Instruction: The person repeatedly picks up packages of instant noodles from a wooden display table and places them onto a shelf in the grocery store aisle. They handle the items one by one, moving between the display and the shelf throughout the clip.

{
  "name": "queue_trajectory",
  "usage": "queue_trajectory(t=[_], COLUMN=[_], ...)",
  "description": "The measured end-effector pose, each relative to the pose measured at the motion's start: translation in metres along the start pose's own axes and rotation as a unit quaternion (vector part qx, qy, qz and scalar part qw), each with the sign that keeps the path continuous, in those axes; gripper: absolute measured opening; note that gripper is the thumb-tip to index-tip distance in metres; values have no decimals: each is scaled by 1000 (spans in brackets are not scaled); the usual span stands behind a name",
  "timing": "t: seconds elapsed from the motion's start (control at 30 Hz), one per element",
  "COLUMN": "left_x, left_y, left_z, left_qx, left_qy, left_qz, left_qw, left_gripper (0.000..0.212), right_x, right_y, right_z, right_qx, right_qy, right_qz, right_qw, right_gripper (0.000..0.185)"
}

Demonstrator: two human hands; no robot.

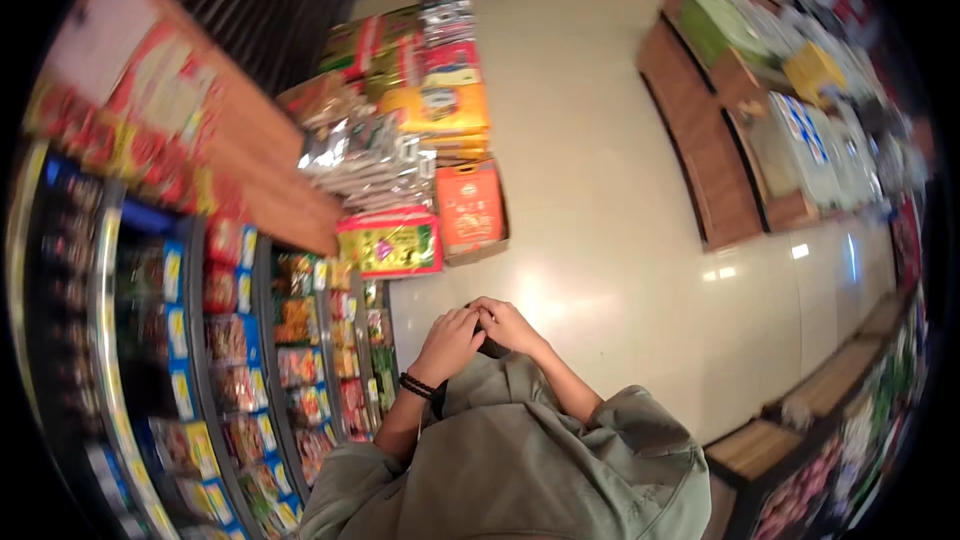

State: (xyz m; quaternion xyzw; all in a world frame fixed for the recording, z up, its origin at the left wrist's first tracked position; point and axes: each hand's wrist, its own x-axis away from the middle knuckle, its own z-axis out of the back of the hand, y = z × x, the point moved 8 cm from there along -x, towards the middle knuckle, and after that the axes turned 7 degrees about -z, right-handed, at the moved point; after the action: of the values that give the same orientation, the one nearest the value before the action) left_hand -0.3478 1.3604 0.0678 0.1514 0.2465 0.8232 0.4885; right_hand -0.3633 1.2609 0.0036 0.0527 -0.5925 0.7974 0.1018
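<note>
My left hand (448,342) and my right hand (510,324) meet in front of my waist, fingers bent and fingertips touching or nearly so. Something dark shows in the gap between them; whether it is held or is a shoe below, I cannot tell. A black beaded bracelet (417,386) circles my left wrist. Both hands are above the edge of my grey-green shirt (517,457). Just beyond them lie a pink-edged gold package (397,244) and an orange-red carton (470,204), both apart from my hands.
Shelves of packaged food (300,367) run close along my left. Beyond the carton stand stacked yellow packs (442,109) and silvery bags (375,165). Wooden display units (701,142) line the right, with a low shelf (757,446) at the lower right. Pale glossy floor (570,165) lies between.
</note>
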Motion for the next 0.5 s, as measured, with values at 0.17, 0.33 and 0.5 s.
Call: queue_trajectory(t=[0.17, 0.33, 0.5], left_x=[-86, -158, -262], left_y=[46, 45, 23], left_z=[-31, -64, -72], left_qx=[58, 107, 86], left_qy=[-101, -211, -264], left_qz=[-125, -174, -143], left_qw=[985, 956, 950], left_gripper=[37, 38, 42], right_x=[27, 43, 14], right_y=[58, 112, 134], right_z=[99, 177, 240], right_qx=[-86, -168, -288], right_qy=[127, 225, 217], right_qz=[-68, -125, -134], right_qw=[986, 952, 923], right_gripper=[19, 18, 19])
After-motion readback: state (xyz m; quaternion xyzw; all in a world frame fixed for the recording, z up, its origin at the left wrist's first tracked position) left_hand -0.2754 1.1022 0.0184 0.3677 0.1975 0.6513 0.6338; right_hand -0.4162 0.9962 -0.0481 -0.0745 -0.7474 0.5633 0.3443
